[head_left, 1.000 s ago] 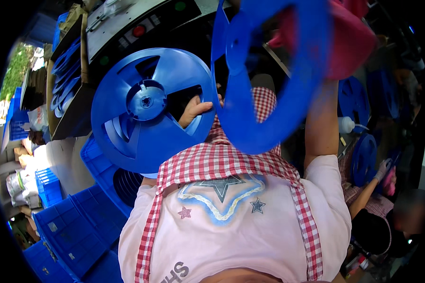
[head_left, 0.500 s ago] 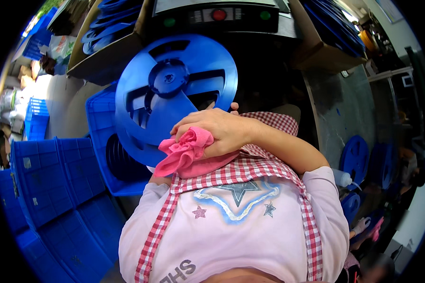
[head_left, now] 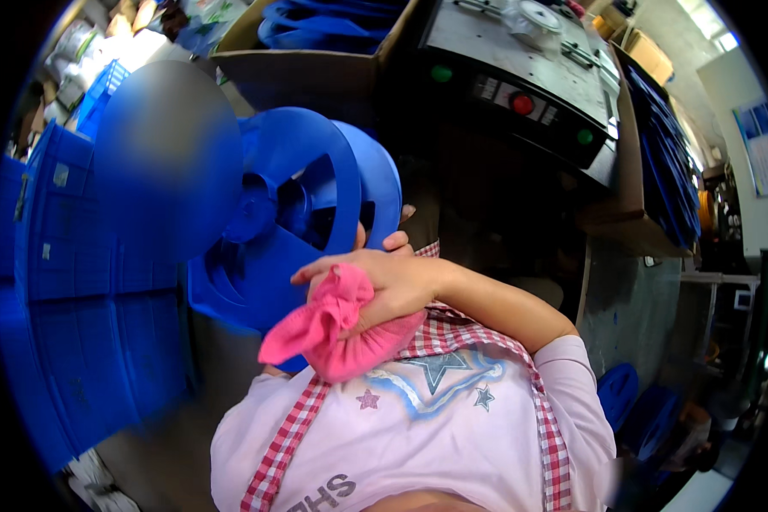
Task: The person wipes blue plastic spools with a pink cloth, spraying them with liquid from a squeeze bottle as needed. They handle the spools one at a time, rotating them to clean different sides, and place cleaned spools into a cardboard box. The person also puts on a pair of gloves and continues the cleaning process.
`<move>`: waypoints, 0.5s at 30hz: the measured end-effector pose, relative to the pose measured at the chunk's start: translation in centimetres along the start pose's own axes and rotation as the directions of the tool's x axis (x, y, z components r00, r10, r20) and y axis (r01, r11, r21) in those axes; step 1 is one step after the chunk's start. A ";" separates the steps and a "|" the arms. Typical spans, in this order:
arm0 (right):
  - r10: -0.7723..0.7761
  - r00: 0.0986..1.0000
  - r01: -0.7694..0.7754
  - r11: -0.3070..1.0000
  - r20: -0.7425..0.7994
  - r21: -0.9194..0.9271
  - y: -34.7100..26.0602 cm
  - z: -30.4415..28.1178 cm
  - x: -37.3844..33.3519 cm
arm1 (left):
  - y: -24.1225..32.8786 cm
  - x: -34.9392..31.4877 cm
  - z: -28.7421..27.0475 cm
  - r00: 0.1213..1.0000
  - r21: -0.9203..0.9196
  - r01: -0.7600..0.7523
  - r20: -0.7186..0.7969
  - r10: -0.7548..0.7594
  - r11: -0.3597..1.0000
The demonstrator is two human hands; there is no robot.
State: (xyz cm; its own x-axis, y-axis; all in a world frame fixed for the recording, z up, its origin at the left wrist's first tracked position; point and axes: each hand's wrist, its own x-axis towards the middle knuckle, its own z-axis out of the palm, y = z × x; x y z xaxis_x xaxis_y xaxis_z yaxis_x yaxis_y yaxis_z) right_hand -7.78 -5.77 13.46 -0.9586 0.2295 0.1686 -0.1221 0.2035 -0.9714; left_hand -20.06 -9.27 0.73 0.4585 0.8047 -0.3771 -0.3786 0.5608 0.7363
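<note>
A blue plastic reel (head_left: 286, 264) with cut-out windows and a round hub is held in front of my body, left of centre. Behind its right edge shows the rim of a second blue disc (head_left: 381, 162). My right hand (head_left: 397, 282) is closed on a bunched pink cloth (head_left: 343, 328), at the reel's near edge. Of my left hand (head_left: 396, 241), only fingertips show, curled at the right rim; the reel hides the rest. A blurred patch covers the area at the reel's far left.
Blue crates (head_left: 102, 341) are stacked on the left. Ahead, a cardboard box (head_left: 303, 77) holds blue discs. A machine (head_left: 508, 107) with red and green buttons stands at the far right, beside another box (head_left: 627, 200) of discs. More blue reels (head_left: 619, 392) lie at lower right.
The view has turned, so the machine and boxes sit farther right. The reel is lower and tilted, with the second disc showing behind it. My right hand still grips the pink cloth.
</note>
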 end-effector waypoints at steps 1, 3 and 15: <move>-0.035 0.997 0.033 0.999 -0.072 -0.026 0.3 0.5 0.6 | 0.3 0.0 -0.3 1.000 -0.013 -0.007 -0.024 0.006 1.000; 0.164 0.977 -0.192 0.953 0.133 0.236 -1.3 -1.1 1.9 | 1.6 -0.2 -0.6 0.996 -0.037 -0.036 -0.077 0.033 0.999; 0.010 1.000 0.000 0.940 -0.027 0.341 3.1 -1.7 7.8 | 16.3 -6.7 -5.0 0.900 0.039 -0.090 -0.424 0.098 0.995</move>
State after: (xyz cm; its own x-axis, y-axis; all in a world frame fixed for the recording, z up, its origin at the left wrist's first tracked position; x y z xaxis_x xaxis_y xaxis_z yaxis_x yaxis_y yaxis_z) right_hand -15.16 -1.72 12.02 -0.9524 0.2571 0.1636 -0.2027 -0.1336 -0.9701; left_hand -33.32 -4.60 12.44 0.0349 0.8621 -0.5056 -0.3872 0.4780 0.7884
